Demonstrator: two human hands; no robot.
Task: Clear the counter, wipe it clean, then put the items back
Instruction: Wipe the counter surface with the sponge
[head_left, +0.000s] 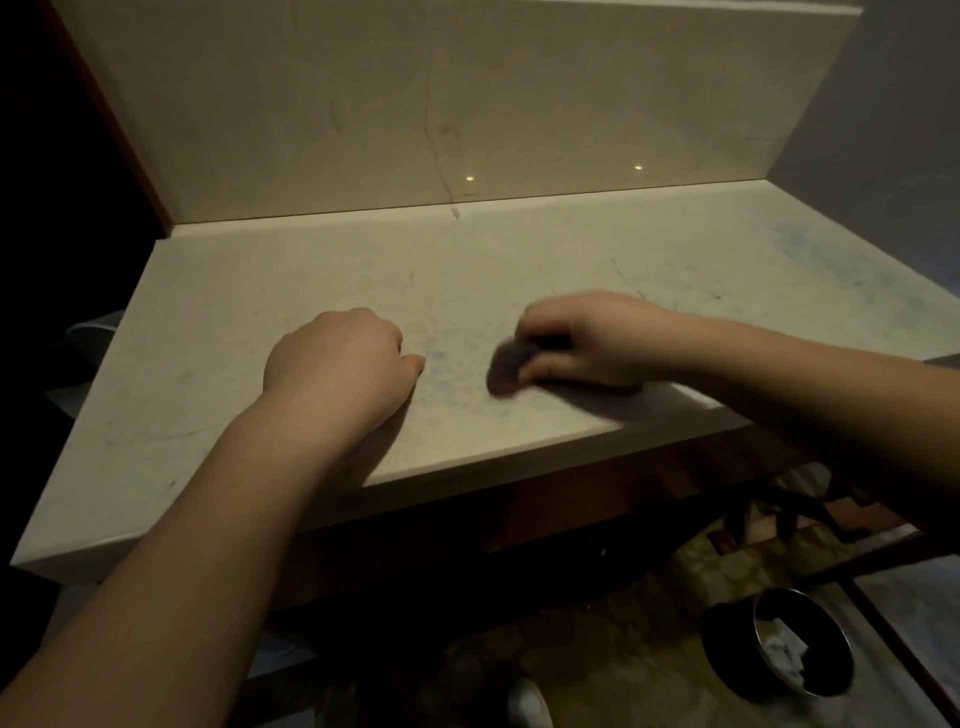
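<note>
A pale stone counter (311, 270) fills the middle of the view, with faint bluish smears near its centre and far right. My right hand (587, 338) grips a small dark cloth (506, 366) and presses it on the counter near the front edge; the cloth is blurred. My left hand (337, 364) rests on the counter to the left of the cloth, fingers curled under, holding nothing that I can see.
A pale backsplash (467, 104) rises behind the counter. A wall (883, 130) closes the right side. On the floor at lower right stands a dark bin (727, 654) with white crumpled paper inside. Dark space lies left of the counter.
</note>
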